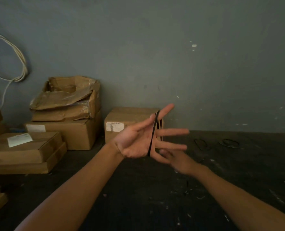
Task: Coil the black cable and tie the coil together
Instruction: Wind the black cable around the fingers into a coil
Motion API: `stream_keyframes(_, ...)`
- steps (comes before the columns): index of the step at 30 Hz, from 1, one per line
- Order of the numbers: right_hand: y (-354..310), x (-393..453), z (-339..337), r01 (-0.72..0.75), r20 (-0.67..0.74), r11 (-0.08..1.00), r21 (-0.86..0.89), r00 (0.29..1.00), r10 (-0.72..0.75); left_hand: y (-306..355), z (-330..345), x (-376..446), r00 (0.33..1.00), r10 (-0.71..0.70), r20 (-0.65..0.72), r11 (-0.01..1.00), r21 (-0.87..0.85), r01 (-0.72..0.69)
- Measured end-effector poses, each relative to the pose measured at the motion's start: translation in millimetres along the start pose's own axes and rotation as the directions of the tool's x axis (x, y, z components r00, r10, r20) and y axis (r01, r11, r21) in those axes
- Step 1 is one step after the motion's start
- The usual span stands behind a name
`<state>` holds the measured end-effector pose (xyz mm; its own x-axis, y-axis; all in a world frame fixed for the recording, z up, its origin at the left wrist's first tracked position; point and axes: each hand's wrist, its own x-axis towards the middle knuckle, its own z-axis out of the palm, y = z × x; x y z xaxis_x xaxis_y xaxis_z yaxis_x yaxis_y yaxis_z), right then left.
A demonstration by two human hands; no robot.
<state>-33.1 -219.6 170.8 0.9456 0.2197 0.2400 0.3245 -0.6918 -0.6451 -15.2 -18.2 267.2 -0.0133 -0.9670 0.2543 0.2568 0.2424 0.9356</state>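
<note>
My left hand [135,142] is raised above the dark table [146,197], palm towards me and fingers spread. The black cable [152,135] runs in a thin loop across the fingers, from beside the thumb tip and index finger down to the palm's lower edge. More strands show behind the fingers. My right hand [180,162] is motion-blurred just below and behind the left fingers, its fingertips close to the little finger. Whether it holds a cable end is hidden.
Two small black coils [201,144] [229,143] lie on the table at the right. Cardboard boxes stand behind and to the left: one [128,124] right behind my left hand, a torn stack [66,99], flat ones [21,150]. White cable [20,64] hangs on the grey wall.
</note>
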Motion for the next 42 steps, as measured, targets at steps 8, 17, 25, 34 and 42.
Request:
stream_keyframes(8,-29,-18,56,-0.064,0.285,0.998,0.018,0.957,0.056,8,-23,0,0.975,0.041,-0.218,0.998,0.060,-0.029)
stream_keyframes(17,-90,-37,26,0.224,0.234,0.864,-0.451,0.964,-0.128,-5,-66,-27,0.773,0.111,-0.625,0.992,0.112,-0.052)
stream_keyframes(25,-113,-19,-38,0.221,-0.001,0.744,-0.630,0.958,-0.285,-45,-66,-44,0.795,-0.050,-0.604,0.984,0.107,0.143)
stream_keyframes(34,-113,12,-90,0.157,-0.125,0.733,-0.661,0.941,-0.314,-60,-39,-35,0.893,-0.241,-0.380,0.956,0.068,0.287)
stream_keyframes(42,-82,22,-94,0.183,-0.161,0.858,-0.480,0.943,-0.291,-52,-23,-30,0.936,-0.261,-0.234,0.958,0.054,0.280)
